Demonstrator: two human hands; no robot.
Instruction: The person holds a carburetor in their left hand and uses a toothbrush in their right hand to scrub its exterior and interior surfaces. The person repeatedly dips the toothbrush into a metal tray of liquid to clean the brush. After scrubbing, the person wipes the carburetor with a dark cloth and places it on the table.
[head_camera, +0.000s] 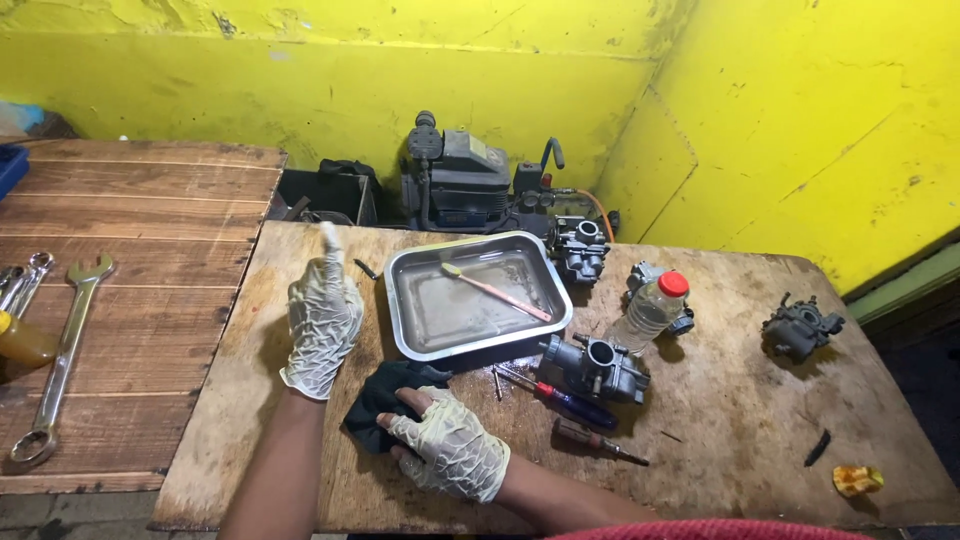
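My left hand (322, 322), in a wrinkled whitish glove, is lifted above the wooden bench (740, 440) with its back to me and one finger pointing up; it holds nothing. In front of me my right hand (452, 452), also gloved, presses down on a dark cloth (378, 400) and grips it. Just beyond both hands a steel tray (478, 345) holds shallow liquid and a toothbrush (495, 290) with a pink handle. A grey carburetor (597, 367) lies right of the tray. Beside it lie two screwdrivers (565, 402).
More carburetors (580, 250) (800, 330) and a red-capped plastic bottle (652, 308) stand on the bench. A long spanner (60, 360) lies on the plank table at left. A dark pump unit (460, 185) and black box (325, 195) sit against the yellow wall.
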